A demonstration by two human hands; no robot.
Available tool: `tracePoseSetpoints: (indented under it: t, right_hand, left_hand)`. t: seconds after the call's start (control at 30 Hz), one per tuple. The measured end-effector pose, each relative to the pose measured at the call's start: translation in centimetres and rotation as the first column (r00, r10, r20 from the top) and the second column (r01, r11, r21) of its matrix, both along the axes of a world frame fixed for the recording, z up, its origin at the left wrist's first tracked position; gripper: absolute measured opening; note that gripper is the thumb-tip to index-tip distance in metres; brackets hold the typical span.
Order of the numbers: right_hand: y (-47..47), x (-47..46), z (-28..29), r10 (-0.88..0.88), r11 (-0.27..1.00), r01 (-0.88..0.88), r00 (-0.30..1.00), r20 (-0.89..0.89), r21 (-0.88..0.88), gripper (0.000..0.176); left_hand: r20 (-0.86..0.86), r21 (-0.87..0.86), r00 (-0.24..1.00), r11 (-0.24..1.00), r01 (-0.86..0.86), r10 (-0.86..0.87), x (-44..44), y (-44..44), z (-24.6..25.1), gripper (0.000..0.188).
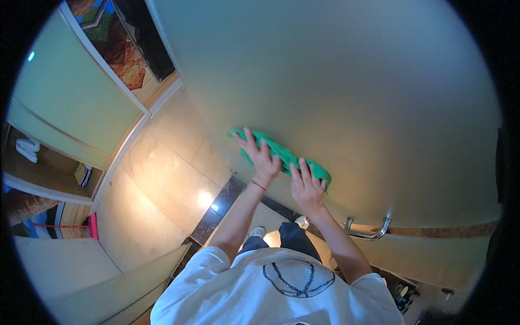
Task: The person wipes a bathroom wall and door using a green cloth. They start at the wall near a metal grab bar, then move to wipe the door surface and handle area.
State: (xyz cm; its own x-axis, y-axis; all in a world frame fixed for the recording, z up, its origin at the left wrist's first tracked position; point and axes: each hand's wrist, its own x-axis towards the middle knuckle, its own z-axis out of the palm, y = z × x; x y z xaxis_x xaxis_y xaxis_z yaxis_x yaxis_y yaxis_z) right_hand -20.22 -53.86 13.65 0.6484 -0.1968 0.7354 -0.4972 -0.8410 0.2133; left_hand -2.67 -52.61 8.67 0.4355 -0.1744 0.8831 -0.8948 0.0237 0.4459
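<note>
Both my palms lie on a folded green cloth, which presses against a large frosted glass door panel (365, 122). My left hand (263, 160) rests on the left part of the green cloth (284, 152), fingers spread, with a red string around the wrist. Farther right and a little lower, my right hand (308, 189) holds the cloth's right part flat to the glass, its fingertips over the fabric. Below and to the right of that hand, a curved metal door handle (367, 235) is fixed to the panel.
A dark stone threshold (219, 207) crosses the tiled floor (162, 174). At left stands a cabinet with a frosted sliding door (77, 93) and a shelf with white slippers (27, 149) and books (83, 174). A pink dustpan or broom head (93, 226) is at lower left.
</note>
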Motion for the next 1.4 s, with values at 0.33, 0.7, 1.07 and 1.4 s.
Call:
tracePoseSetpoints:
  t: [0.33, 0.7, 1.07, 1.4]
  right_hand:
    - [0.9, 11.8, -0.9, 0.424, 0.888, -0.361, 0.882, -0.206, 0.284, 0.072]
    - [-0.2, 3.0, -10.3, 0.328, 0.913, -0.179, 0.857, -0.397, 0.368, 0.044]
    - [-1.0, -5.1, -4.0, 0.08, 0.986, -0.067, 0.993, -0.084, 0.153, 0.047]
    - [-0.3, -10.9, -12.9, 0.204, 0.906, 0.004, 0.872, -0.446, 0.424, 0.062]
  left_hand:
    - [-0.506, -0.094, 0.862, 0.995, -0.032, -0.02, 9.2, 1.9, -5.4, 0.069]
    - [-0.891, -0.211, 0.365, 0.958, 0.192, -0.269, -3.2, 1.0, -17.1, 0.077]
    - [-0.382, -0.005, 0.907, 0.981, 0.192, -0.179, -9.6, 0.1, -1.7, 0.079]
    - [-0.79, 0.197, 0.589, 0.84, 0.505, -0.169, -14.5, 3.7, -15.5, 0.075]
